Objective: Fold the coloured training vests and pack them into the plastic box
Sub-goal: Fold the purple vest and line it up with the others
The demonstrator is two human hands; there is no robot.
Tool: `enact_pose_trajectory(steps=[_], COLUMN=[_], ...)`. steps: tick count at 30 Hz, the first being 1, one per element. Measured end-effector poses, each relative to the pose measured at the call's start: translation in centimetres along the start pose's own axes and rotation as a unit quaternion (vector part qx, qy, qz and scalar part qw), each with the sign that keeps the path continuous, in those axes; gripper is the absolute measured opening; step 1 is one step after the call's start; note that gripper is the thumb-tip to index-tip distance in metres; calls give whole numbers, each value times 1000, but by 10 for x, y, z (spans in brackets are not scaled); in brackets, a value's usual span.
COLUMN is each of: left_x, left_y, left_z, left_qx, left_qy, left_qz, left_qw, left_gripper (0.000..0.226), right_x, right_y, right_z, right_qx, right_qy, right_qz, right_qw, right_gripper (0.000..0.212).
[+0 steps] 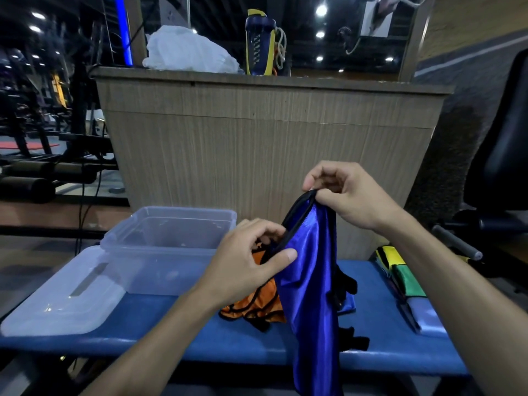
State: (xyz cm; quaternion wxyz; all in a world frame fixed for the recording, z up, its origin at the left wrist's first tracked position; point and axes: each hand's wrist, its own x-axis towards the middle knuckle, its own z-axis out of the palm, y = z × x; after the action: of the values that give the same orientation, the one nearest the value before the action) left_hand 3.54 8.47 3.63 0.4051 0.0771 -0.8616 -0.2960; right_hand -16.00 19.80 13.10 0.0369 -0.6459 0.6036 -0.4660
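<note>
Both hands lift a blue vest (pixel 308 270) above the blue padded bench (pixel 171 342): the right hand (pixel 347 195) pinches its black-trimmed top edge, the left hand (pixel 248 267) grips the trim lower down. Beneath lies an orange vest (pixel 257 304). Left sits the clear plastic box (pixel 168 247), its lid (pixel 57 301) beside it. Behind, a wooden counter (pixel 271 138) fronts a dim gym

Both forearms bare, left hand (pixel 243 261) and right hand (pixel 347 192) ungloved

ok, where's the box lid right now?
In the head view the lid lies flat at the left end of the blue bench, against the front-left corner of the open plastic box.
</note>
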Motion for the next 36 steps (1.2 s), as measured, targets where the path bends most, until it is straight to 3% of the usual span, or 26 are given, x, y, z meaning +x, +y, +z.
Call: enact_pose_trajectory(steps=[4, 8, 13, 15, 19, 21, 24, 26, 29, 32, 34, 36], left_x=[4, 12, 32, 48, 72, 80, 88, 93, 97, 99, 100, 101], left_y=[-2, 8, 7, 25, 78, 84, 83, 84, 86, 84, 81, 79], left_z=[10, -12, -52, -69, -92, -98, -102, -99, -95, -92, -91, -96], left_qx=[3, -63, 171, 245, 162, 225, 386, 449, 529, 615, 624, 612], left_qy=[-42, -128, -114, -101, -197, -212, -121, -102, -124, -156, -153, -102], left_qz=[-21, -27, 20, 40, 32, 41, 55, 64, 39, 25, 36, 65], left_qw=[999, 989, 979, 963, 966, 950, 913, 886, 839, 773, 766, 781], left_gripper=[10, 23, 40, 33, 28, 24, 20, 15, 21, 31, 30, 30], right_x=[-1, -7, -24, -27, -25, -22, -16, -11, -3, 0, 0, -2], right_y=[4, 20, 40, 43, 41, 38, 27, 16, 3, -4, -5, -2], right_z=[2, -4, -6, -3, 1, -2, -7, -10, -15, -17, -19, -22], right_qx=[-8, 9, 45, 55, 98, 131, 166, 159, 128, 77, 71, 87], right_qy=[1, 40, 85, 90, 97, 104, 113, 118, 114, 81, 67, 60], right_qz=[-2, 25, 67, 79, 103, 117, 139, 129, 101, 77, 56, 37], right_qw=[1000, 999, 993, 991, 985, 979, 970, 972, 980, 991, 994, 994], right_gripper=[27, 21, 33, 33, 34, 35, 34, 37, 39, 28, 23, 25])
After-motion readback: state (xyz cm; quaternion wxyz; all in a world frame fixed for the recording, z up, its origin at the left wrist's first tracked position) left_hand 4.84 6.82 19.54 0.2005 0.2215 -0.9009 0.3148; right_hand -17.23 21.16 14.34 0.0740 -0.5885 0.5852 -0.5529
